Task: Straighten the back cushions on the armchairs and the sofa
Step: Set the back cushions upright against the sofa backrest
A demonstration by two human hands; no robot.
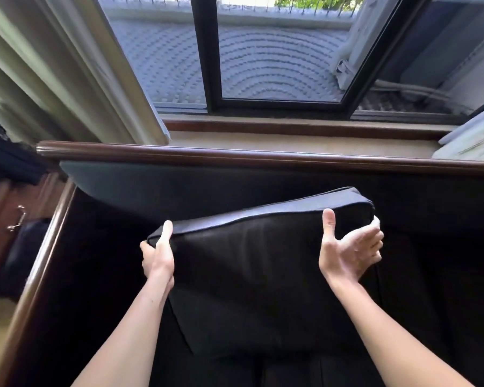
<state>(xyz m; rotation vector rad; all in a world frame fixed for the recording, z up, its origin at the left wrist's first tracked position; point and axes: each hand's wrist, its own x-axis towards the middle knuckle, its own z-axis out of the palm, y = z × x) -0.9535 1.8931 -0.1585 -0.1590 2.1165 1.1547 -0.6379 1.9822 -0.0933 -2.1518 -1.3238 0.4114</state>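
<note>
cushion: black, piped edges, centre of frame, held up off the seat by both hands; tilted, its top edge higher at the right than at the left.
left hand: at cushion's upper left corner; thumb lies on the front face near the top edge, fingers wrap round the side, clamped on the cushion.
right hand: at cushion's upper right corner; palm faces the camera, thumb points up against the front face, fingers curl behind the corner, gripping the cushion more loosely.
forearms: both bare, come in from the bottom edge of the frame.
seat frame: dark wood rail runs across the middle of the frame, a second rail runs down the left side; dark upholstery inside. Armchair or sofa: cannot tell.
backrest panel: grey-blue, just under the top rail, behind the cushion; touching it or not: cannot tell.
window: upper centre, dark frame, patterned paving outside.
sill: wood strip below the window, above the top rail.
curtain: pale, upper left, blurred.
cabinet: brown wood with metal handle, left edge, outside the seat frame.
</note>
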